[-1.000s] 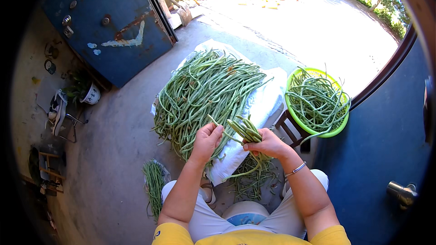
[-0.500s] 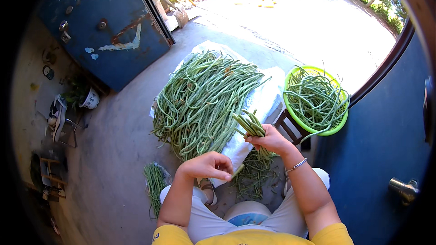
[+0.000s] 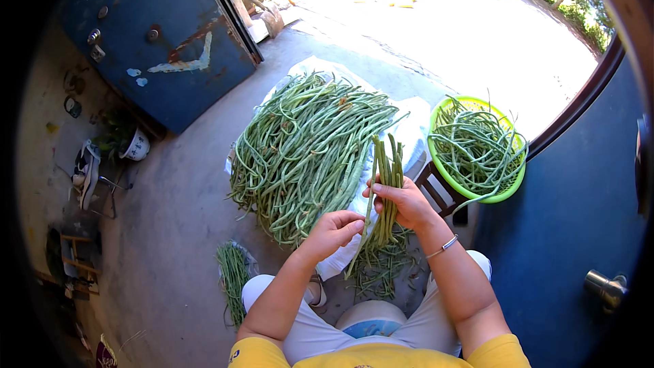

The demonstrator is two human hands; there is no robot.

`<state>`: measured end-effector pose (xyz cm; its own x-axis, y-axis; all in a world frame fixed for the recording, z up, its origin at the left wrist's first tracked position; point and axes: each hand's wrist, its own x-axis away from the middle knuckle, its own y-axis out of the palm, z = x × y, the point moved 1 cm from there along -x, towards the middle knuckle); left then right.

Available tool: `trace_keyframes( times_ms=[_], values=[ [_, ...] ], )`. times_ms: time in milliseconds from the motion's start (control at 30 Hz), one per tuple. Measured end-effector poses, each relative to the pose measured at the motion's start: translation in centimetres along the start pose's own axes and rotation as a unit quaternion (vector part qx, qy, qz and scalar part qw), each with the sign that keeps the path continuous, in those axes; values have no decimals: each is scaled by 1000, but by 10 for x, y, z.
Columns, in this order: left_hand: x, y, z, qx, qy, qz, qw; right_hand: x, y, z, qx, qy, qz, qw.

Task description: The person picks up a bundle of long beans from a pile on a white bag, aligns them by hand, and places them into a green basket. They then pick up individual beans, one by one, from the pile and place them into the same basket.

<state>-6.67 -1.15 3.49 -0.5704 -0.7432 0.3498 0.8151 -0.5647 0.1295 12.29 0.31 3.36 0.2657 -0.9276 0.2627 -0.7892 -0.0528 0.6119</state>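
Observation:
My right hand point(image 3: 402, 202) is closed round a bundle of long green beans point(image 3: 390, 163), held upright with ends of mixed height. At the bundle's left side a single long bean point(image 3: 368, 221) runs down toward the floor. My left hand point(image 3: 335, 232) pinches this bean between thumb and fingers, a little below the right hand. A large heap of long beans point(image 3: 306, 157) lies in front of me on a white sack point(image 3: 412, 119). Short green pieces point(image 3: 390, 269) are scattered on the floor between my feet, partly hidden by the bundle.
On a dark stool point(image 3: 436, 187) at the right stands a lime-green basket point(image 3: 509, 193) holding more long beans. A smaller green bunch point(image 3: 233, 279) lies by my left knee. Blue metal doors flank the doorway, the left one point(image 3: 163, 41) open. A potted plant point(image 3: 136, 145) stands farther left.
The right hand's bundle has turned from leaning left to upright. A long bean now hangs beside it, and my left hand has moved up and right to it; the short piece at its fingertips is gone.

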Motion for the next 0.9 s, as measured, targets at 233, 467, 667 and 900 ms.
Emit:
trace_keyframes(
  times_ms=[233,467,667,900],
  values=[
    [-3,2,-8,94,-37,-80,992,0,-4,-2,-4,-32,27,999],
    [0,-13,6,54,-49,-60,996,-2,-27,-15,-76,-131,116,982],
    [1,-21,3,62,-68,-47,995,4,-31,-21,-116,-111,121,980],
    [-3,-24,-4,125,-86,-37,988,11,-25,-27,-79,-77,59,992]
  ],
)
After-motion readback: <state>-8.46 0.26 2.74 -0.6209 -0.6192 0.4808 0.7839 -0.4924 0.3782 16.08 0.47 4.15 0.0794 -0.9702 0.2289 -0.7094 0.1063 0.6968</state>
